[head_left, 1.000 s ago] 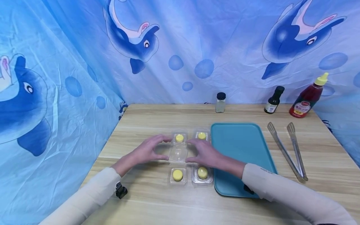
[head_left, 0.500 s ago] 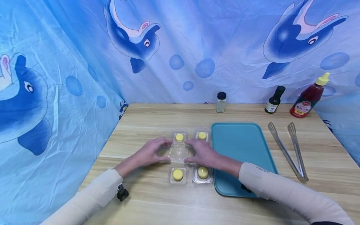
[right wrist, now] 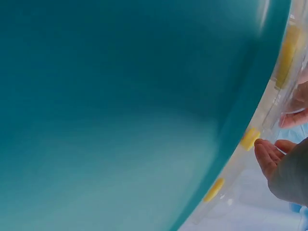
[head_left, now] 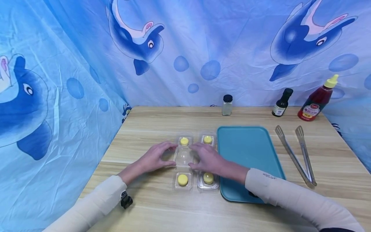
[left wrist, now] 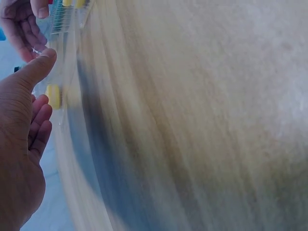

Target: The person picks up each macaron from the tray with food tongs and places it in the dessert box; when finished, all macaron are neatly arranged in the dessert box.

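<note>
A clear plastic lid with a domed middle is held between my two hands, behind the front-left clear box. My left hand pinches its left edge, thumb at the near corner and fingers at the far one. On the opposite edge my right hand holds in the same way. A round yellow macaron sits in that front-left box. Beyond the lid, another macaron sits in the back-left box. In the left wrist view, a yellow macaron shows just past my left fingers.
Two more boxed macarons, one at the back and one in front, stand against the teal tray. Metal tongs lie spread at the right. A small jar, dark bottle and red sauce bottle line the back.
Over the last second my right hand has shifted slightly left and my left hand slightly right, closing in on the lid's edges. The boxes have stayed in place.
</note>
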Demonstrator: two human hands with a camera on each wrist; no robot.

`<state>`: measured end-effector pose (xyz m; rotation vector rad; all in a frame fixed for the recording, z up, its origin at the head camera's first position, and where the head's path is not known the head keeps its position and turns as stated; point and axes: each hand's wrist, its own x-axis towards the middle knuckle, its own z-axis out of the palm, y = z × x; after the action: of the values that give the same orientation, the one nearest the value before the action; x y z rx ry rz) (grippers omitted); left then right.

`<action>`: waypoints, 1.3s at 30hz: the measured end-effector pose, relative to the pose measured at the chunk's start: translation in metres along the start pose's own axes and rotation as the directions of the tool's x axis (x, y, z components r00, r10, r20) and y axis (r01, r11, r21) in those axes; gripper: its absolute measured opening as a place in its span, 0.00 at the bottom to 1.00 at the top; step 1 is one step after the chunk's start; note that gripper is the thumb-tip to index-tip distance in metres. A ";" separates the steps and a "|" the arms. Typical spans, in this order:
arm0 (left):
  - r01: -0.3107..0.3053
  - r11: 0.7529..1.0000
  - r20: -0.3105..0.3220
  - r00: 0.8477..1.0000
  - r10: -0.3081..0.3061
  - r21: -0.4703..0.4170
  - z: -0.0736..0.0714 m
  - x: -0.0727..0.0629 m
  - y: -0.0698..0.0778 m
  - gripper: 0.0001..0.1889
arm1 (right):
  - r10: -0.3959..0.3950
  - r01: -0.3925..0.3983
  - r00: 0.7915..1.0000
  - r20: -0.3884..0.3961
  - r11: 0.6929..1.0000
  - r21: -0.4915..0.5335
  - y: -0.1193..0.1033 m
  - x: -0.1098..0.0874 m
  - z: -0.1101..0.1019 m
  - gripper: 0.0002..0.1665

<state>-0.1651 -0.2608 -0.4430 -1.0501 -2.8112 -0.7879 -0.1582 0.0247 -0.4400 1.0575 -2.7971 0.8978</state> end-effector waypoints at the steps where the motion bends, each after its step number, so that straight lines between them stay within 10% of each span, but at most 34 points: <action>1: -0.003 1.000 -0.007 1.000 0.003 -0.003 0.000 0.000 0.000 0.41 | -0.003 0.003 1.000 -0.005 1.000 -0.001 0.000 0.000 -0.001 0.47; 17: -0.030 0.997 -0.133 0.991 0.020 -0.068 -0.020 0.015 0.010 0.49 | -0.140 0.183 0.972 -0.186 0.955 0.234 0.005 0.008 -0.015 0.47; 25: -0.121 0.992 -0.225 0.967 0.115 -0.016 -0.027 0.024 0.018 0.45 | 0.115 0.035 0.977 -0.181 0.747 0.664 -0.003 0.012 -0.023 0.34; 32: -0.215 0.976 -0.245 0.946 0.214 0.019 -0.026 0.029 0.023 0.48 | 0.354 -0.121 0.929 -0.111 0.570 0.813 -0.012 0.016 -0.033 0.16; 35: -0.212 0.977 -0.240 0.949 0.203 -0.014 -0.025 0.030 0.024 0.48 | 0.355 -0.087 0.922 -0.157 0.584 0.807 -0.014 0.017 -0.036 0.11; 39: -0.134 0.982 -0.187 0.976 0.108 -0.136 -0.026 0.029 0.026 0.40 | 0.268 0.022 0.921 -0.283 0.689 0.725 -0.012 0.016 -0.036 0.04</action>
<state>-0.1745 -0.2389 -0.4025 -1.0976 -2.5459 -1.0337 -0.1699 0.0266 -0.4005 0.5989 -2.2138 2.0745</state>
